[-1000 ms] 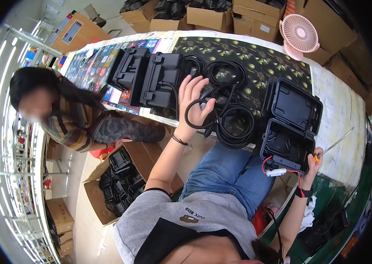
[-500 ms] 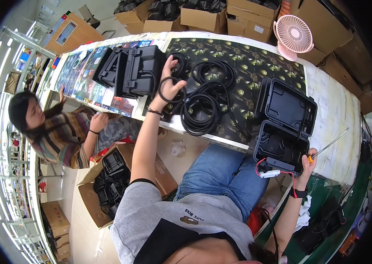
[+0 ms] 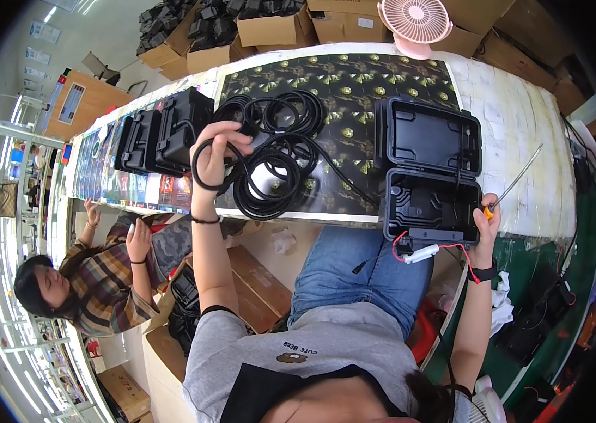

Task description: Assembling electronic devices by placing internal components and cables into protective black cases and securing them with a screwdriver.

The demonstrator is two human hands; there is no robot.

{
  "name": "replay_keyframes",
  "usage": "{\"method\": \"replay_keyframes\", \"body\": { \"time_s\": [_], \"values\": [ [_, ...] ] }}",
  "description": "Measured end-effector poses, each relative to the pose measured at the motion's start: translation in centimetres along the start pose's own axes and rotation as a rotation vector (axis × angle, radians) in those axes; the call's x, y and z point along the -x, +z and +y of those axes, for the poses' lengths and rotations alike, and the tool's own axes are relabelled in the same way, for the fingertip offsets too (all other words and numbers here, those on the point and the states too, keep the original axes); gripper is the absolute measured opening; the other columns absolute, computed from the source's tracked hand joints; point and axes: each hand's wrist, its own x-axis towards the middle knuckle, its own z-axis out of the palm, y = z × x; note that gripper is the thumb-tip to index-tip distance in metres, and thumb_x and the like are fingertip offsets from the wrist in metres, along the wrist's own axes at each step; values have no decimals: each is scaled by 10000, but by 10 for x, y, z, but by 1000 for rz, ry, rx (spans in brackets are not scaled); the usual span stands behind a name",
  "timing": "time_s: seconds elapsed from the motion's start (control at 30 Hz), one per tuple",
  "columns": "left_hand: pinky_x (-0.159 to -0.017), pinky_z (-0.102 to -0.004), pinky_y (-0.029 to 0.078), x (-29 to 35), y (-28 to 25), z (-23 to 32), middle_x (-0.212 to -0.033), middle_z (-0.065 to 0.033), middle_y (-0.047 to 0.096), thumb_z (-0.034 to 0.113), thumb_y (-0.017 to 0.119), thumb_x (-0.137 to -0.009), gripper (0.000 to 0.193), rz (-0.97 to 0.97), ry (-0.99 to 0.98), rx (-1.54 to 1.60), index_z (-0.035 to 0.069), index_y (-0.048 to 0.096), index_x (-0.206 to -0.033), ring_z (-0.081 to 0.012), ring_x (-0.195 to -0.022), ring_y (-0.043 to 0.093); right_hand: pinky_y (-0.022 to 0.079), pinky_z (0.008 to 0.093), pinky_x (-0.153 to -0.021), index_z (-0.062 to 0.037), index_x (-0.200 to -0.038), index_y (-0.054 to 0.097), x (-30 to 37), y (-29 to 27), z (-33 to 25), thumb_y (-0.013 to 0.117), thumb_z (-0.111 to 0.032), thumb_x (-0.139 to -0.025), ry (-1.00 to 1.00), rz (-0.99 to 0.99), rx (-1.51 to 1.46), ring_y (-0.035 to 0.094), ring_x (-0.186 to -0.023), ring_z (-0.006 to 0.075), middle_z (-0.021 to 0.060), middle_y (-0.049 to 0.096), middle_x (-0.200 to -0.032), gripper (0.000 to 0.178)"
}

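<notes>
A loop of black cable [image 3: 196, 158] passes round my left hand [image 3: 215, 156], whose fingers curl over it. The cable runs into the larger coils [image 3: 263, 187] on the table beside that hand. My right hand [image 3: 485, 229] grips a screwdriver [image 3: 513, 180] by its orange handle, its long shaft slanting up and away to the right. That hand is at the near right corner of an open black plastic case [image 3: 428, 204], with the hinged lid [image 3: 433, 135] lying back. A small white cylindrical part [image 3: 421, 254] on red wires hangs at the case's near edge.
Black cases [image 3: 184, 130] stand left of the coils. A pink fan [image 3: 416, 25] stands at the table's far edge, with cartons of black parts [image 3: 273, 28] behind. At the left sits another person [image 3: 111, 282]; a carton [image 3: 259, 289] is on the floor between us.
My view has shifted, moving the table's things leftward in the picture. My left hand's spread fingers have curled in over the cable loop. My right hand keeps the screwdriver beside the case.
</notes>
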Motion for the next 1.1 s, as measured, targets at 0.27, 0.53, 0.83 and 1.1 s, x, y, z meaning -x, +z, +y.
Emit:
{"method": "replay_keyframes", "body": {
  "time_s": [0.27,0.53,0.83,1.1],
  "values": [
    [-444,-281,474,-26,44,34,-583,-93,515,355,346,-1069,340,541,513,72,39,467,-1102,-174,-445,520,347,207,-784,-102,-1052,462,3,9,-2,652,-155,-825,20,35,10,407,-858,76,-16,412,-973,300],
    [-882,-405,491,18,100,2,-995,-71,671,-27,564,-748,330,22,518,-667,94,680,-1032,-300,-1063,643,326,194,-701,-118,-946,480,2,19,9,652,-67,-847,-75,102,-6,393,-774,46,-48,440,-887,204],
    [-1102,-556,288,90,105,77,-1269,40,621,32,599,-788,375,-180,73,-1398,188,704,-1113,-267,-1281,488,331,195,-697,-110,-948,484,3,5,10,643,-73,-850,-6,55,-11,394,-765,44,-43,444,-885,190],
    [-832,-311,449,100,195,61,-1167,44,633,209,749,-738,395,-128,793,-679,257,706,-1127,-173,-981,594,329,191,-688,-108,-960,496,3,6,14,650,-90,-850,5,59,-43,391,-756,39,-48,432,-879,190]
  ]
}}
